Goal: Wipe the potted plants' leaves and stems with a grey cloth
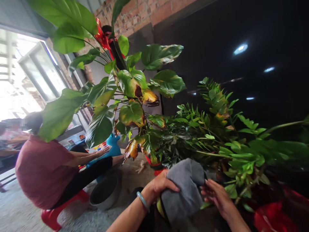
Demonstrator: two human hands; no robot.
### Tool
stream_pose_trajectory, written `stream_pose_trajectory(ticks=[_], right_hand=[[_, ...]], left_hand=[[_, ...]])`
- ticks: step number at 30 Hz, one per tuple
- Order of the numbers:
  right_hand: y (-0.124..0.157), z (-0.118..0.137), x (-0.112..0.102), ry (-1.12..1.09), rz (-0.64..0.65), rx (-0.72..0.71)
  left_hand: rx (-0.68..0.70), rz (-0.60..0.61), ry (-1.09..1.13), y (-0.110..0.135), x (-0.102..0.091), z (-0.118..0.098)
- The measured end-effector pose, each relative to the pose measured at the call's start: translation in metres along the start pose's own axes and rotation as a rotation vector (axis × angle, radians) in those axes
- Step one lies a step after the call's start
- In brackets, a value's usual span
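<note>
A grey cloth (184, 190) hangs in folds between my two hands, low in the middle of the view. My left hand (164, 184), with a pale bangle at the wrist, grips its left side, thumb on top. At the cloth's right edge, my right hand (216, 195) pinches the dark hem between thumb and fingers. Just beyond the cloth stands a tall potted plant with broad leaves (131, 112), several of them yellowed or brown at the edges. Smaller-leaved green plants (193, 125) crowd in behind and to the right of my hands.
A person in a pinkish shirt (45, 170) sits at the left on a red plastic stool (56, 214), beside a blue animal-shaped toy (113, 145). A grey bucket (108, 196) stands on the floor. Behind the plants rises a glossy black panel (205, 58). Red wrapping (272, 216) lies lower right.
</note>
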State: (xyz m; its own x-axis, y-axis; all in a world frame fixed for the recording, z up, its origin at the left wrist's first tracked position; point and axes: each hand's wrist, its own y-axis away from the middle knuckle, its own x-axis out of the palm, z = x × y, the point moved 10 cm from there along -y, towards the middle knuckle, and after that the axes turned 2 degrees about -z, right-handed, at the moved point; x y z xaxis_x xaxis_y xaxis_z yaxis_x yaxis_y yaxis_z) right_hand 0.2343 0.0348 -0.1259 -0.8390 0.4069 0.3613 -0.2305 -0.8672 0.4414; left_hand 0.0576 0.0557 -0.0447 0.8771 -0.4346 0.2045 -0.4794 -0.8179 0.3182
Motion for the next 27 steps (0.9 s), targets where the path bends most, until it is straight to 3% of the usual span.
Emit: stream_pose_trajectory(ticks=[4,6,8,11,13,15,18,22,24,27], right_hand=[[0.000,0.001,0.000,0.027,-0.026,-0.010],[0.000,0.001,0.001,0.034,-0.022,-0.017],[-0.001,0.001,0.002,0.029,-0.002,-0.031],[-0.003,-0.002,-0.001,0.019,0.008,-0.040],[-0.006,-0.004,-0.004,0.013,0.003,-0.033],[-0.006,-0.004,-0.004,0.005,0.015,-0.031],[-0.004,0.000,0.000,0.007,0.029,-0.027],[0.000,0.002,0.005,0.023,0.022,-0.024],[-0.003,0.000,0.006,0.018,0.030,-0.037],[-0.011,-0.007,0.003,0.006,0.029,-0.053]], left_hand=[[0.208,-0.016,0.236,0.004,-0.004,-0.059],[0.230,-0.073,0.297,-0.002,-0.008,-0.069],[0.192,-0.137,0.277,-0.009,-0.012,-0.058],[0.117,-0.199,0.061,-0.015,-0.014,-0.022],[0.048,-0.172,-0.136,-0.012,-0.012,0.000],[-0.013,-0.106,-0.249,-0.005,-0.007,0.008],[0.041,-0.051,-0.199,0.005,0.001,-0.020],[0.241,-0.112,0.055,0.002,0.000,-0.072],[0.271,-0.171,0.091,-0.004,-0.006,-0.069],[0.244,-0.222,-0.171,-0.009,-0.013,-0.039]])
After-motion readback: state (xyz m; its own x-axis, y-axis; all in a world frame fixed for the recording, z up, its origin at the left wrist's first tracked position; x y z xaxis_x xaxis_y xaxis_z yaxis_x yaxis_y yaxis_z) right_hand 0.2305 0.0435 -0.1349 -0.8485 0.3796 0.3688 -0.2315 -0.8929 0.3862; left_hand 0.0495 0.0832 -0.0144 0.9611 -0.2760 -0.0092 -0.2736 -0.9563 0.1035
